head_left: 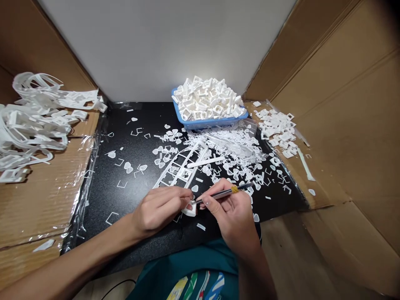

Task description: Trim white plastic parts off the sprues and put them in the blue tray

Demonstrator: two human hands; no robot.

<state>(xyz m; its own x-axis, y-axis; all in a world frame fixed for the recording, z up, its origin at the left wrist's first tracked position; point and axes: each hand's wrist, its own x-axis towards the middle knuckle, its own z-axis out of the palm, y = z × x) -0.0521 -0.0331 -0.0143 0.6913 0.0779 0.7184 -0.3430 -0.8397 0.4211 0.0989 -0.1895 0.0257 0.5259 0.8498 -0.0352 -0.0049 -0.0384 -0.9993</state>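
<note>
Near the front edge of the black table, my left hand [164, 207] is closed on a small white plastic part [189, 210], whose far side is hidden under the fingers. My right hand [229, 208] grips a slim metal tool [223, 193] like a craft knife or tweezers, with a yellow band around it. The tool's tip points left and meets the white part close to my left fingertips. Just beyond both hands lies a white ladder-like plastic frame [179, 168], with a white strip [205, 162] across its right side.
A blue basket [212, 123] heaped with white parts stands at the back. White scraps [237, 146] cover the black table [125, 212]. More white parts [279, 129] lie on cardboard at right; curled white strips [34, 121] are piled at left. Cardboard walls [340, 91] rise at the sides.
</note>
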